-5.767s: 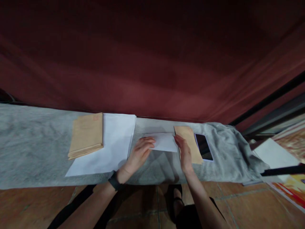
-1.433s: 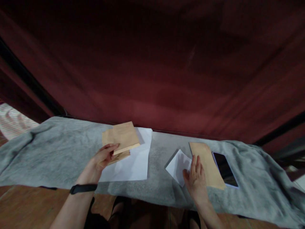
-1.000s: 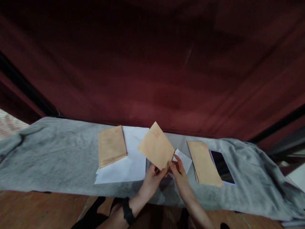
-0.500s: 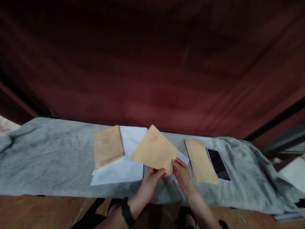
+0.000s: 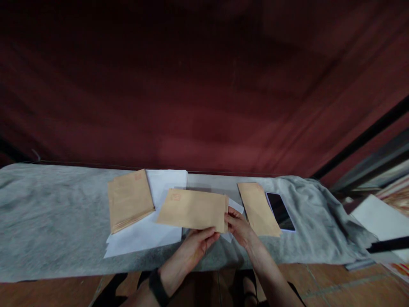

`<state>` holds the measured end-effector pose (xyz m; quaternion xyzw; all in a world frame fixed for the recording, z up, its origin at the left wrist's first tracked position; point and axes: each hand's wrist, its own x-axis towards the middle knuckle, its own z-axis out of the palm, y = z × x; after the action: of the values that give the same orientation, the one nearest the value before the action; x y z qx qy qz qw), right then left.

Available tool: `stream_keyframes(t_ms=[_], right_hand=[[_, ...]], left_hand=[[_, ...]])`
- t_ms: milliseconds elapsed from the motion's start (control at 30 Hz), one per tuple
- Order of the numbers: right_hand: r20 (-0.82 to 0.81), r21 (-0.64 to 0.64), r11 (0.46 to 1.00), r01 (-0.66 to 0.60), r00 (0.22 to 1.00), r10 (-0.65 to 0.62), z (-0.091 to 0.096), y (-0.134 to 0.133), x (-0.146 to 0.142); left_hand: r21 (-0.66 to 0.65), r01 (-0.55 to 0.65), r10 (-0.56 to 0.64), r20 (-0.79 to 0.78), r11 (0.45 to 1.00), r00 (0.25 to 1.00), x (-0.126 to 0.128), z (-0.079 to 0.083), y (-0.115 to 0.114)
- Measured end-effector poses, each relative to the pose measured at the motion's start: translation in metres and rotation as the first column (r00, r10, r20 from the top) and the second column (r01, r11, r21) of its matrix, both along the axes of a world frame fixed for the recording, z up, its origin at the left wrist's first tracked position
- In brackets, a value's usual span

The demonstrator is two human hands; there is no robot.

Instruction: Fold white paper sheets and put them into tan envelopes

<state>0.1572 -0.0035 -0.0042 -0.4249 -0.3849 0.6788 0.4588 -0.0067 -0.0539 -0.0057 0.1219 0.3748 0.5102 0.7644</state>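
Observation:
A brown paper envelope (image 5: 193, 209) with red print at its upper left is held nearly level above the cloth. My left hand (image 5: 200, 244) pinches its lower edge, thumb on top. At its right end, my right hand (image 5: 238, 224) grips the flap end with bent fingers. White paper (image 5: 235, 206) shows beneath and beside my right hand; whether it touches the envelope I cannot tell. To the left, a stack of brown envelopes (image 5: 131, 200) lies on white sheets (image 5: 145, 241). A narrower pile of brown envelopes (image 5: 258, 209) lies to the right of my right hand.
A phone (image 5: 281, 212) with a dark screen lies beside the right pile. Grey cloth (image 5: 57, 213) covers the long narrow surface. Behind it rises a dark red sheet wall (image 5: 204, 106). White panels (image 5: 380, 217) stand at the far right, and tiled floor (image 5: 345, 281) shows below.
The envelope has turned from a tilted, corner-up position to nearly level and come lower. Both hands keep hold of it. The whole view has shifted slightly to the right.

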Motion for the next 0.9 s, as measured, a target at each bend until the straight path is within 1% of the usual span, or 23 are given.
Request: stream_keyframes(t_ms=[33,67,100,133,167,200,233,267,300,333,367,400,433,467,500,533,633,700,767,900], right_hand=[[0.054,0.052,0.999,-0.015,0.998,0.012,-0.002,0.002,0.000],[0.111,0.111,0.994,-0.021,0.994,0.009,-0.005,0.004,0.001],[0.162,0.172,0.985,-0.017,0.987,-0.012,-0.007,0.006,0.002],[0.201,0.224,0.974,-0.010,0.979,-0.036,-0.010,0.009,0.004],[0.228,0.261,0.965,-0.005,0.972,-0.057,-0.012,0.012,0.007],[0.244,0.282,0.959,-0.001,0.967,-0.070,-0.014,0.014,0.010],[0.251,0.294,0.956,-0.005,0.965,-0.073,-0.016,0.016,0.014],[0.252,0.299,0.954,-0.021,0.966,-0.058,-0.017,0.016,0.018],[0.249,0.297,0.954,-0.047,0.968,-0.030,-0.017,0.017,0.021],[0.245,0.291,0.954,-0.079,0.969,0.005,-0.017,0.016,0.025],[0.244,0.282,0.952,-0.116,0.969,0.046,-0.016,0.016,0.028],[0.248,0.275,0.949,-0.155,0.965,0.086,-0.015,0.015,0.030],[0.256,0.272,0.944,-0.188,0.960,0.117,-0.014,0.014,0.032],[0.266,0.273,0.939,-0.208,0.955,0.134,-0.013,0.013,0.033],[0.275,0.277,0.936,-0.218,0.951,0.140,-0.012,0.013,0.033],[0.282,0.279,0.934,-0.223,0.949,0.143,-0.011,0.013,0.034],[0.281,0.272,0.930,-0.246,0.945,0.168,-0.009,0.012,0.034],[0.286,0.271,0.926,-0.263,0.941,0.184,-0.010,0.012,0.035],[0.283,0.266,0.934,-0.238,0.946,0.160,-0.011,0.012,0.035],[0.288,0.185,0.974,-0.128,0.955,0.071,-0.019,0.014,0.036]], left_hand=[[0.015,0.074,-0.073,-0.019,0.997,0.997,0.001,-0.002,-0.003],[0.033,0.172,-0.170,-0.049,0.985,0.984,0.002,-0.004,-0.007],[0.063,0.292,-0.285,-0.096,0.954,0.954,0.003,-0.004,-0.010],[0.110,0.419,-0.397,-0.175,0.901,0.901,0.003,-0.004,-0.014],[0.180,0.529,-0.464,-0.303,0.830,0.832,0.002,-0.002,-0.016],[0.261,0.608,-0.445,-0.481,0.750,0.756,0.000,0.001,-0.017],[0.336,0.675,-0.332,-0.675,0.657,0.659,-0.003,0.005,-0.016],[0.405,0.716,-0.095,-0.832,0.569,0.546,-0.007,0.010,-0.013],[0.441,0.744,0.209,-0.897,0.502,0.390,-0.011,0.015,-0.009],[0.413,0.805,0.440,-0.872,0.425,0.214,-0.017,0.019,-0.003],[0.375,0.832,0.605,-0.794,0.408,0.061,-0.022,0.022,0.003],[0.350,0.826,0.699,-0.712,0.441,-0.071,-0.027,0.024,0.009],[0.317,0.826,0.735,-0.658,0.467,-0.163,-0.031,0.023,0.015],[0.291,0.817,0.741,-0.631,0.498,-0.227,-0.035,0.022,0.019],[0.263,0.812,0.727,-0.635,0.522,-0.262,-0.037,0.019,0.023],[0.231,0.814,0.702,-0.658,0.533,-0.273,-0.039,0.014,0.025],[0.163,0.830,0.615,-0.748,0.534,-0.249,-0.041,0.002,0.027],[0.145,0.835,0.582,-0.779,0.530,-0.234,-0.041,0.000,0.027],[0.155,0.839,0.585,-0.781,0.522,-0.220,-0.040,0.003,0.026],[0.193,0.844,0.640,-0.739,0.501,-0.210,-0.037,0.017,0.026]])
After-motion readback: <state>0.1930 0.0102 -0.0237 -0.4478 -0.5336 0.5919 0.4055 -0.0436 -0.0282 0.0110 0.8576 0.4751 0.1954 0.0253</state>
